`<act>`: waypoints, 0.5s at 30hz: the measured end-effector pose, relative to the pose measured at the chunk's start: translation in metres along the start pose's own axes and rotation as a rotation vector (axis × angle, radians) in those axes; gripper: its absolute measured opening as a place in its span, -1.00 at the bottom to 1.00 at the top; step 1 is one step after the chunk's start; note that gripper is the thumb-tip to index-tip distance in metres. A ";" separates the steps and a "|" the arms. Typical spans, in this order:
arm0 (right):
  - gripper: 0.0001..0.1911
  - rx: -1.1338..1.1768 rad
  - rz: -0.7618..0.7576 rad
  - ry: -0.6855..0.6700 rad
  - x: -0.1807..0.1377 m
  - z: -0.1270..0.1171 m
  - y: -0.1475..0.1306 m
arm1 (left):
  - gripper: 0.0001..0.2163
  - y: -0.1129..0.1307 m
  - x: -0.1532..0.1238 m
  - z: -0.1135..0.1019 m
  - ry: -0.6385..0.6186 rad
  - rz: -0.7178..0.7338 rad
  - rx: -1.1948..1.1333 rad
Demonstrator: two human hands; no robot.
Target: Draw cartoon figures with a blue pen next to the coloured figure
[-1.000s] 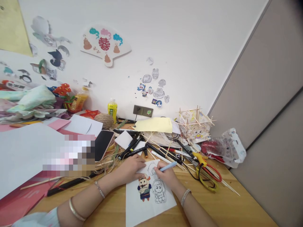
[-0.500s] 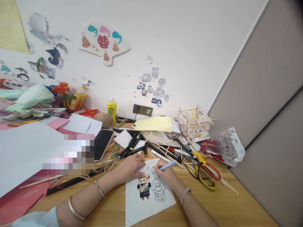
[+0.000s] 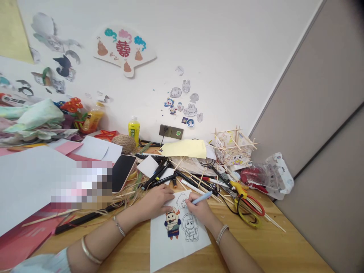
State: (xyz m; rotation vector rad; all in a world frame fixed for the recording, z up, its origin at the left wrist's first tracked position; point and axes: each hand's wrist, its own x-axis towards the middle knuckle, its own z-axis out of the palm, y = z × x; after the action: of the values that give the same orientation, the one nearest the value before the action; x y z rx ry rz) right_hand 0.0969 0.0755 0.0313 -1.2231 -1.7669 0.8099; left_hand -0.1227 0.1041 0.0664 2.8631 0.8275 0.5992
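Note:
A white sheet (image 3: 173,248) with cartoon figures lies on the wooden table (image 3: 273,250) in front of me. One figure is coloured in red, orange and blue; the other two are outlines. My left hand (image 3: 156,201) rests on the sheet's top left corner, fingers curled and pressing it down. My right hand (image 3: 200,208) is closed round a light blue marker (image 3: 201,198), whose tip touches the upper outline figure. Bracelets sit on both wrists.
Behind the sheet lie several black markers (image 3: 159,176), thin wooden sticks, red and yellow scissors (image 3: 250,212), a phone (image 3: 123,172), a twine ball (image 3: 124,143), a yellow bottle (image 3: 134,130) and a stick-frame model (image 3: 234,148). Paper sheets (image 3: 28,178) cover the left. A wall with cut-outs stands behind.
The view has drifted slightly; both hands stay in place on the sheet, the marker tip shifting only a little at the upper figure.

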 end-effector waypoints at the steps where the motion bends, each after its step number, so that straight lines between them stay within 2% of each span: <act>1: -0.72 0.005 0.002 -0.005 0.000 0.000 0.000 | -0.76 0.000 0.000 0.000 0.003 0.003 -0.002; 11: -0.73 0.009 0.021 -0.042 -0.001 0.000 -0.002 | -0.76 -0.003 -0.001 0.004 0.029 0.025 -0.014; 15: -0.69 -0.029 -0.006 -0.002 0.000 0.000 -0.002 | -0.75 -0.003 -0.001 0.004 0.016 0.013 -0.007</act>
State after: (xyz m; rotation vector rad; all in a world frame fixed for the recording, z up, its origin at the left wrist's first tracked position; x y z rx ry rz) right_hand 0.0965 0.0746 0.0328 -1.2358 -1.7890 0.7840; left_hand -0.1233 0.1065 0.0622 2.8639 0.8077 0.6256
